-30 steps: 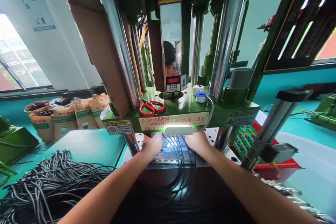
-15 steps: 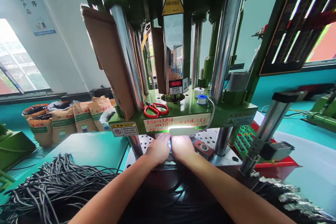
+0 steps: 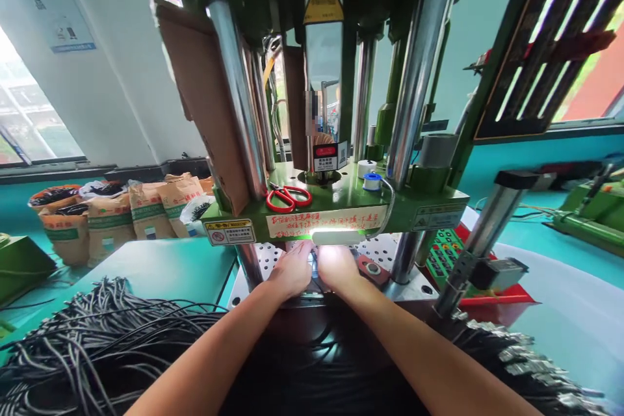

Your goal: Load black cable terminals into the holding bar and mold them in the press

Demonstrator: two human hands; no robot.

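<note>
Both of my hands reach under the green platen [image 3: 336, 192] of an upright press. My left hand [image 3: 293, 269] and my right hand [image 3: 336, 268] lie close together over a metal part [image 3: 314, 266] on the press bed. Fingers of both hands look curled inward and pressed together, and what they grip is hidden. A bright lamp [image 3: 336, 237] above washes out the right hand. Just right of it lies a reddish-brown block with a round metal ring [image 3: 373, 268]. Dark cables [image 3: 326, 344] hang below my wrists.
Red-handled snips [image 3: 288, 197] and a blue-rimmed tape spool [image 3: 373, 182] lie on the platen. A heap of black cables [image 3: 97, 338] covers the left table. Cables with metal connectors [image 3: 531, 364] lie at right, near a control panel [image 3: 446, 260]. Steel columns [image 3: 237, 97] flank the work area.
The view has shifted slightly. Both hands stay in nearly the same place under the platen, with little visible movement.
</note>
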